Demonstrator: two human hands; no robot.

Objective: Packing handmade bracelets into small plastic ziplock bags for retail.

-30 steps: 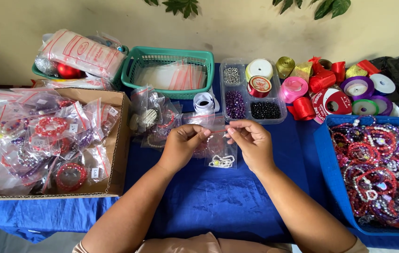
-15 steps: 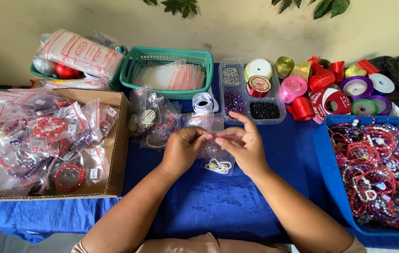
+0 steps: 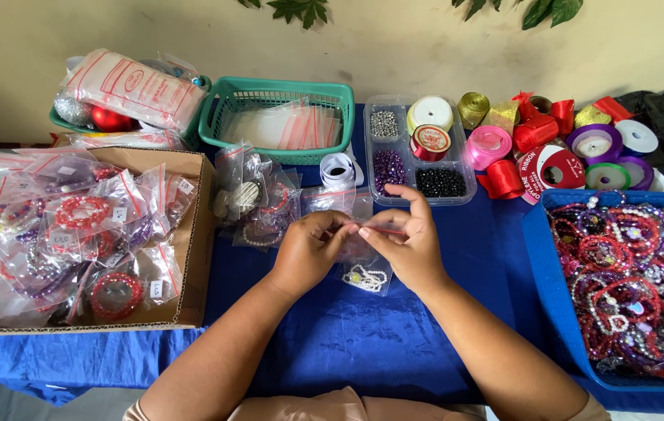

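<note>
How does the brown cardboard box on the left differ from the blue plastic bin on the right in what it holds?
The brown cardboard box holds beaded bracelets sealed one by one in small clear zip bags; the blue plastic bin holds loose bracelets, heaped together with no bags. The box is flat-walled card with folded flaps; the bin is moulded plastic with a smooth rim. Both sit on the blue tablecloth and hold red, purple and white beadwork.

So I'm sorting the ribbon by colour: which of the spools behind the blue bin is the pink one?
The pink spool lies flat at the left end of the ribbon pile, right beside the clear bead tray. The rolls around it are red, gold, purple, green or white.
</note>
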